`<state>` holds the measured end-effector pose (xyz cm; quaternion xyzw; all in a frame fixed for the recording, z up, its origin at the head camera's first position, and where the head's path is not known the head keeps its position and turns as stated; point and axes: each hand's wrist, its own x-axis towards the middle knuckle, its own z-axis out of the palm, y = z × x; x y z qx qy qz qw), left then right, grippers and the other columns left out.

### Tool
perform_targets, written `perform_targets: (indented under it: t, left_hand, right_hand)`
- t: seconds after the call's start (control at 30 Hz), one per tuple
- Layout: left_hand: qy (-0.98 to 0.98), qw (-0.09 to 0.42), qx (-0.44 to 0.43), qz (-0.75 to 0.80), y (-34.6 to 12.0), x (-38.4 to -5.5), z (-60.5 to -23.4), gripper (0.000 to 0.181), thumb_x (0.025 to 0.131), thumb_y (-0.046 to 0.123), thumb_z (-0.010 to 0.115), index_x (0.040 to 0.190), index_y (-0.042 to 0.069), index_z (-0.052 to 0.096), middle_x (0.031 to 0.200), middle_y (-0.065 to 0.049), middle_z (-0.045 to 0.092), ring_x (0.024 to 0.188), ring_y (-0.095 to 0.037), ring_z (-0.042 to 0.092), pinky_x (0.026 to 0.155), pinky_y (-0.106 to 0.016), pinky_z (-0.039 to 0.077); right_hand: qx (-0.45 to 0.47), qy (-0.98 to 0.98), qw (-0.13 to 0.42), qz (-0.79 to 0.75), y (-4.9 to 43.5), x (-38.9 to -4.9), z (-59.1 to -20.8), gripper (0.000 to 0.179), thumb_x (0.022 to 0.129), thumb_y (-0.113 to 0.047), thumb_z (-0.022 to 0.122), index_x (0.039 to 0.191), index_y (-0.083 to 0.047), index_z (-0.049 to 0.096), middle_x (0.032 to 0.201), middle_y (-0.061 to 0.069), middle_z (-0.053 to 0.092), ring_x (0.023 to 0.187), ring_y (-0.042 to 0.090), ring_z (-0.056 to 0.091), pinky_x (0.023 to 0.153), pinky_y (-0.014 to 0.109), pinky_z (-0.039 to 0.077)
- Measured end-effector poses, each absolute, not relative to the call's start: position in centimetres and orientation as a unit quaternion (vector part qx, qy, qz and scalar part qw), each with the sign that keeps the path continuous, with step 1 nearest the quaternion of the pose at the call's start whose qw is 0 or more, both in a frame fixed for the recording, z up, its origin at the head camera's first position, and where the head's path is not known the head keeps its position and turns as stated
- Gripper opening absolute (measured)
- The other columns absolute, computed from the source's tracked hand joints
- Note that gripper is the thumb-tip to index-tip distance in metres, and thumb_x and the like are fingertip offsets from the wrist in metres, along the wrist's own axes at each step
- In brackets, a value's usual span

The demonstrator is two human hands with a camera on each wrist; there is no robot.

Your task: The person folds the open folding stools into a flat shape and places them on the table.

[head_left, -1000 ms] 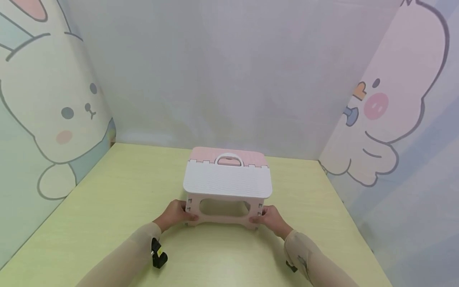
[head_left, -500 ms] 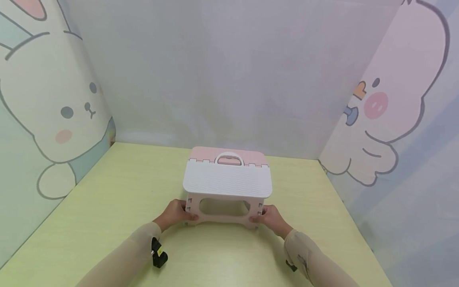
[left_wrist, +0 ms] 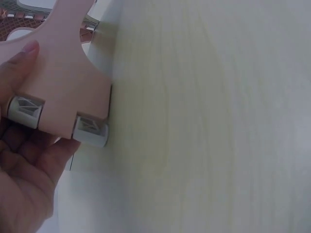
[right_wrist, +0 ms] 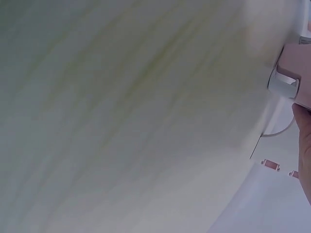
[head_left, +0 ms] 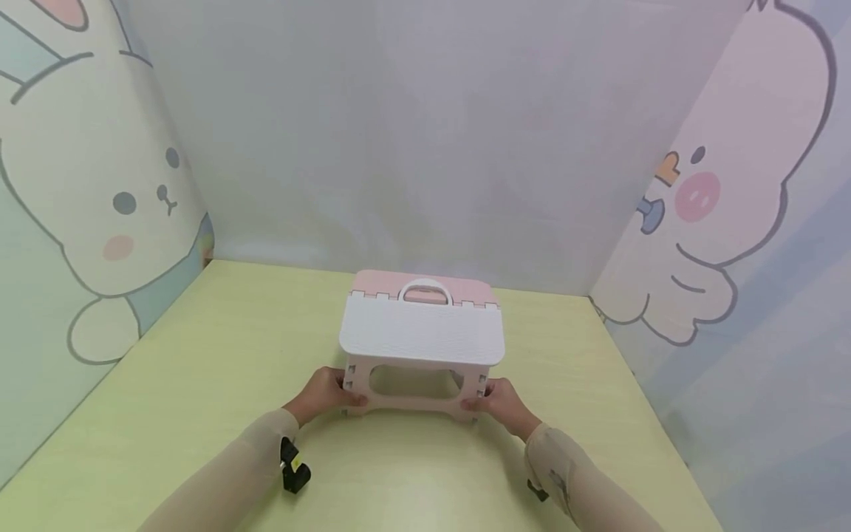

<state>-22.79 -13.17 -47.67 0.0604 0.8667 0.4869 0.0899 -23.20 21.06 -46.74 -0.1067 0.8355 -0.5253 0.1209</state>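
A pink and white folding step stool [head_left: 422, 332] stands unfolded on the pale yellow table, its white half-top towards me and the pink half behind. A white carry handle [head_left: 425, 290] arches up at the middle of the top. My left hand [head_left: 324, 395] grips the left edge of the pink front leg panel, thumb on its front face. In the left wrist view the fingers [left_wrist: 24, 155] curl behind the panel beside its white hinge pieces. My right hand [head_left: 504, 406] holds the panel's right edge likewise, its thumb in front; the right wrist view shows only part of that hand.
The table [head_left: 219, 347] reaches back to a pale grey curtain [head_left: 412, 133]. Cartoon-printed hangings with a rabbit [head_left: 113, 177] and a pig-nosed figure [head_left: 738, 170] flank it. Black wrist devices [head_left: 295, 467] sit at my sleeves.
Both hands keep the same grip on the stool, which stays in place. The head view has shifted very slightly.
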Motion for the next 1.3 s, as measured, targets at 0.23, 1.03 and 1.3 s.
perform_targets:
  t: [0.23,1.03,1.3]
  left_hand:
    - [0.865,0.092,0.073,0.488,-13.21,-22.67,-47.64,0.034,0.071,0.013,0.085,0.096,-0.004,0.07,0.085,-0.009,0.07,0.068,-0.016,0.053,0.062,-0.03,0.047]
    - [0.847,0.109,0.084,0.514,-13.64,-23.03,-47.86,0.036,0.071,0.011,0.084,0.099,-0.007,0.068,0.088,-0.012,0.071,0.07,-0.014,0.054,0.065,-0.029,0.048]
    - [0.85,0.111,0.075,0.509,-13.52,-22.98,-47.69,0.035,0.071,0.01,0.084,0.098,-0.006,0.069,0.087,-0.011,0.07,0.07,-0.015,0.054,0.065,-0.029,0.048]
  right_hand:
    - [-0.127,0.836,0.119,-0.52,21.38,-23.43,-47.31,0.027,0.077,-0.005,0.076,0.095,0.013,0.067,0.095,0.019,0.07,0.08,0.012,0.061,0.072,0.029,0.049]
    - [-0.135,0.827,0.132,-0.529,21.43,-23.9,-47.36,0.026,0.076,-0.003,0.077,0.095,0.013,0.068,0.091,0.018,0.071,0.075,0.011,0.058,0.069,0.029,0.049]
    - [-0.137,0.828,0.134,-0.527,21.5,-23.87,-47.37,0.028,0.076,-0.005,0.076,0.097,0.012,0.067,0.095,0.017,0.071,0.078,0.01,0.059,0.071,0.028,0.049]
